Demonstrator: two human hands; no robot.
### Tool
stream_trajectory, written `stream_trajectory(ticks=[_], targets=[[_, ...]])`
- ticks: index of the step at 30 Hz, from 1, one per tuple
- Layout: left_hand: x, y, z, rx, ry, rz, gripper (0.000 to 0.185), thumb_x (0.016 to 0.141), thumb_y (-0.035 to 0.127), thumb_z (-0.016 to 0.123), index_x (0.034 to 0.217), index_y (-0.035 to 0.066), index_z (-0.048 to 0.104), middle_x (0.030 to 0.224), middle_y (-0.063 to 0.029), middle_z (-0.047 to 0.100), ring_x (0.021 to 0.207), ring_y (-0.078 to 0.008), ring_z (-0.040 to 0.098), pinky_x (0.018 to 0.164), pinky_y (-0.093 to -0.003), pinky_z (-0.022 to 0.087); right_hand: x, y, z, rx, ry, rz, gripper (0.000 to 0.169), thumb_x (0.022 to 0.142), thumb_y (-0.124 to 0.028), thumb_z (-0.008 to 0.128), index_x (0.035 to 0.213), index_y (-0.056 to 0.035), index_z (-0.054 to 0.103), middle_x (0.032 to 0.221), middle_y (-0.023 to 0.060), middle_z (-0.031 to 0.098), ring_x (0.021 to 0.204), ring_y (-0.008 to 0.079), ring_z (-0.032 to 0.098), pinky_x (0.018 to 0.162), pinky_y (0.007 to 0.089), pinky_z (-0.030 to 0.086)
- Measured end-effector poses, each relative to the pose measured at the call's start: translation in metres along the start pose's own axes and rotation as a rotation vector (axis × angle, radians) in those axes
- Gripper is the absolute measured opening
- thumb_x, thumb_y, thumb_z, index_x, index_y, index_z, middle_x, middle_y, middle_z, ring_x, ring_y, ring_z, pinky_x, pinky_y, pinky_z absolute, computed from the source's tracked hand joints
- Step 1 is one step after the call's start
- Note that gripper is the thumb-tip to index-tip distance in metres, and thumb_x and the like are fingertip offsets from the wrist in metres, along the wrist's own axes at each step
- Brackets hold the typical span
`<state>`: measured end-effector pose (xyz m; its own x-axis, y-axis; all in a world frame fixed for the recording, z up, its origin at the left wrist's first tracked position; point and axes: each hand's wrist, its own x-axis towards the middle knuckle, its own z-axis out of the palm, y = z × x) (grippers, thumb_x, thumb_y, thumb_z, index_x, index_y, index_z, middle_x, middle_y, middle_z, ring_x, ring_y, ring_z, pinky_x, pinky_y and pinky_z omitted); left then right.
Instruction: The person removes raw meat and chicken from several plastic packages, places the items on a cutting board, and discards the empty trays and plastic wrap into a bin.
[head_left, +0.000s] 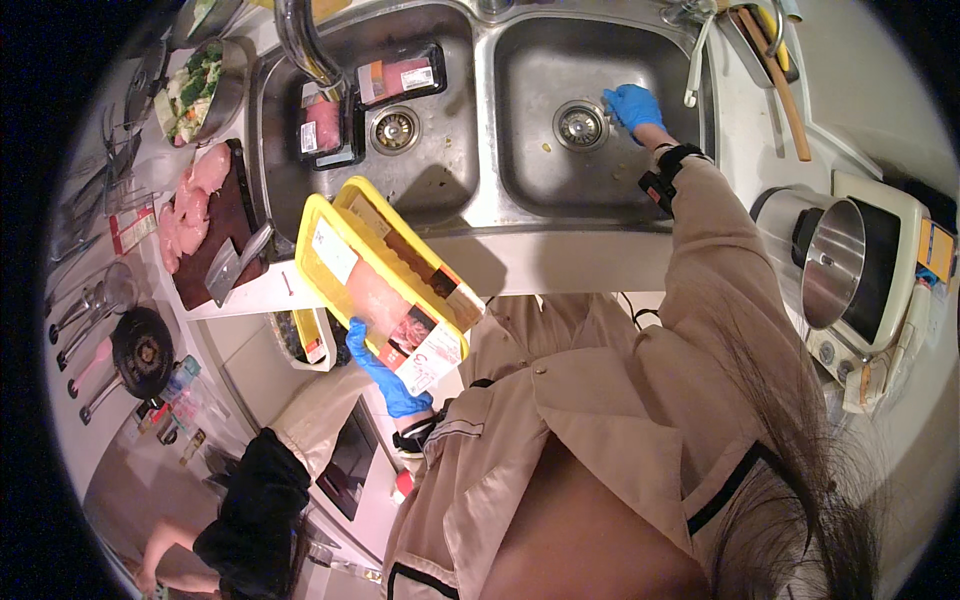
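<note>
My left hand (382, 367), in a blue glove, grips two yellow plastic meat trays (457, 330) in front of the left basin's near edge. Pale pink meat (377, 294) shows in the nearer one, and both bear printed labels. My right hand (634, 109), also gloved in blue, is low in the right sink basin (540, 67), just right of the drain strainer (580, 125). Its fingers point left and are bunched; whether they hold anything small cannot be seen. Two black-trayed packs of meat, one farther back (405, 79) and one under the faucet (322, 124), lie in the left basin.
Raw chicken pieces (196, 199) and a knife (238, 259) lie on a dark cutting board (206, 281) at left. Behind it stands a metal bowl of cut vegetables (201, 94). A steel pot (832, 262) stands at right. Another person (251, 510) is at lower left.
</note>
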<state>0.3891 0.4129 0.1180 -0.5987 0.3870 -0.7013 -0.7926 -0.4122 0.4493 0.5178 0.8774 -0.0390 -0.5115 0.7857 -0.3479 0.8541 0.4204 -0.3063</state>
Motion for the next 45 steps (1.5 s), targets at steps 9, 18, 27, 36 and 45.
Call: stream_trajectory(ticks=[9,18,27,36,45], targets=[[-0.003,0.006,0.004,-0.005,-0.087,-0.019,0.069,0.073,0.048,0.052,0.125,0.006,0.035,0.122,-0.0094,0.043,0.107,-0.0254,0.045,0.091,-0.0363,0.038,-0.014,0.016,-0.018,0.32,0.064,-0.19,0.012,0.074,-0.008,0.054,0.082,-0.0066,0.062,0.08,0.012,0.063,0.068,0.0207,0.061,0.058,0.0329,0.047],[-0.002,0.014,0.001,0.009,-0.096,0.008,0.066,0.073,0.044,0.054,0.123,0.004,0.037,0.117,-0.0113,0.047,0.101,-0.0252,0.048,0.087,-0.0367,0.041,-0.02,0.025,0.001,0.078,0.258,-0.43,0.017,0.069,-0.016,0.058,0.084,-0.0109,0.064,0.085,0.0134,0.062,0.075,0.0282,0.06,0.069,0.0366,0.046],[0.023,0.013,-0.031,0.061,-0.029,0.019,0.071,0.072,0.049,0.054,0.122,0.001,0.037,0.117,-0.0119,0.046,0.103,-0.0238,0.048,0.089,-0.0339,0.04,-0.056,0.093,0.094,-0.256,-0.276,-0.317,0.049,0.056,-0.026,0.072,0.098,-0.0079,0.054,0.101,0.0154,0.056,0.091,0.0341,0.054,0.08,0.0387,0.043],[0.015,0.015,-0.032,0.035,-0.017,0.04,0.065,0.073,0.043,0.052,0.124,0.006,0.036,0.12,-0.01,0.045,0.106,-0.0262,0.045,0.091,-0.0368,0.037,-0.054,0.077,0.119,-0.388,-0.304,-0.605,0.022,0.078,-0.018,0.045,0.091,-0.0065,0.058,0.095,0.0171,0.058,0.086,0.034,0.056,0.073,0.0399,0.045],[0.017,0.014,-0.036,-0.071,0.023,0.009,0.062,0.072,0.039,0.054,0.123,0.007,0.038,0.119,-0.01,0.045,0.106,-0.0268,0.046,0.09,-0.0375,0.038,-0.026,0.042,0.129,-0.295,-0.338,-0.531,0.016,0.073,-0.016,0.05,0.079,-0.0027,0.057,0.081,0.0196,0.058,0.078,0.0356,0.056,0.067,0.0417,0.045]])
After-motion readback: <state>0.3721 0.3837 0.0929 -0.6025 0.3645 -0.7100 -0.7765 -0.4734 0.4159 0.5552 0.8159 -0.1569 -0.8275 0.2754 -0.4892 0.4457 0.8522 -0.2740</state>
